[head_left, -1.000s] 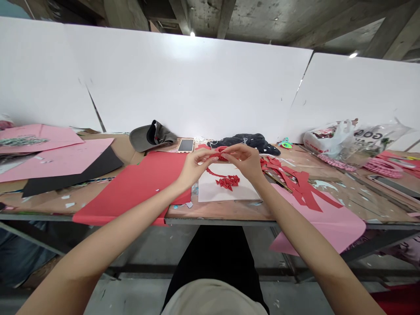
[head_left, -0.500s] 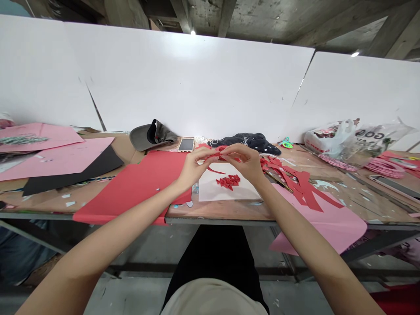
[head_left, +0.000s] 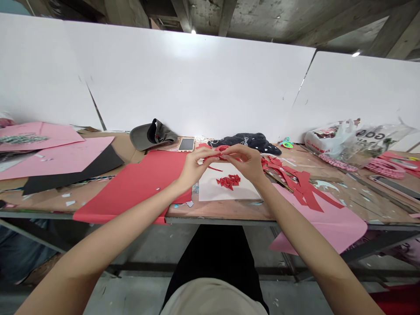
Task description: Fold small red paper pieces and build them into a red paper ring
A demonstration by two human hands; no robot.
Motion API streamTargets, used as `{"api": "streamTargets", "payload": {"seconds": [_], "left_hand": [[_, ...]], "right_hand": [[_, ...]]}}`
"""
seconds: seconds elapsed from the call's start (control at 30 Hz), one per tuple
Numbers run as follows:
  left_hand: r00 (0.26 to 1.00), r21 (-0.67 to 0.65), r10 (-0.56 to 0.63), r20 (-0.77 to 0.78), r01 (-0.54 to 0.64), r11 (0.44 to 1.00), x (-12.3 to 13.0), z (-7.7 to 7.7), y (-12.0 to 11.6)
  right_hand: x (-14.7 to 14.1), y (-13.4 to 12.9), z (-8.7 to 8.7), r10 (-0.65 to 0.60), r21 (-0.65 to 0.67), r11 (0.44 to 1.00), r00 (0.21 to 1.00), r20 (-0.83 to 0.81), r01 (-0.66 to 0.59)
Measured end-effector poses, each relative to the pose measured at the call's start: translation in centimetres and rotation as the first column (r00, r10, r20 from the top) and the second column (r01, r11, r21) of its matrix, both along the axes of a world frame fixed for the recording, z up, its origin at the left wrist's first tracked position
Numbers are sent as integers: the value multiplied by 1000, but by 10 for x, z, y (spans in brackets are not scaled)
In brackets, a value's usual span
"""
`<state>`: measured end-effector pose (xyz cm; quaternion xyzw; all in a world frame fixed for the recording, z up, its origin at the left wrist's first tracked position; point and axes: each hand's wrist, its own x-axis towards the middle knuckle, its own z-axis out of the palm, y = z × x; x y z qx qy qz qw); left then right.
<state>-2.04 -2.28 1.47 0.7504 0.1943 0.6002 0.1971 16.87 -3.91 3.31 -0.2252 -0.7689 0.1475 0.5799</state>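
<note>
My left hand [head_left: 197, 165] and my right hand [head_left: 244, 161] meet above a white sheet [head_left: 210, 190], fingertips pinched on a thin red paper strip [head_left: 215, 169]. One loose end of the strip hangs below my left fingers; the rest is partly hidden by the fingers. On the white sheet lies a small pile of folded red paper pieces [head_left: 229, 181]. More red strips [head_left: 303, 188] lie to the right of my right hand, partly over a pink sheet [head_left: 331, 223].
Large red paper [head_left: 157, 179] overhangs the table's front edge at left. A grey cap [head_left: 152, 134], a phone [head_left: 187, 145] and dark cloth [head_left: 249, 142] lie at the back. Plastic bags [head_left: 331, 138] stand at right; pink sheets [head_left: 62, 157] lie at far left.
The loose end of the strip has shifted slightly up and left below my fingers. Both hands have otherwise hardly moved.
</note>
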Motion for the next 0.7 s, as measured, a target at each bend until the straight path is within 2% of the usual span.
{"api": "streamTargets", "payload": {"seconds": [0.17,0.7], "left_hand": [[1000,24,-14,-14,15,1000,-1,0,0],[999,-6,-43,0,43,999,-3,-1,1]], "right_hand": [[0,1,0,-18,-20,1000,1000,-16,18],[-2,3,-2,57,-189,979,993,-99,-75]]}}
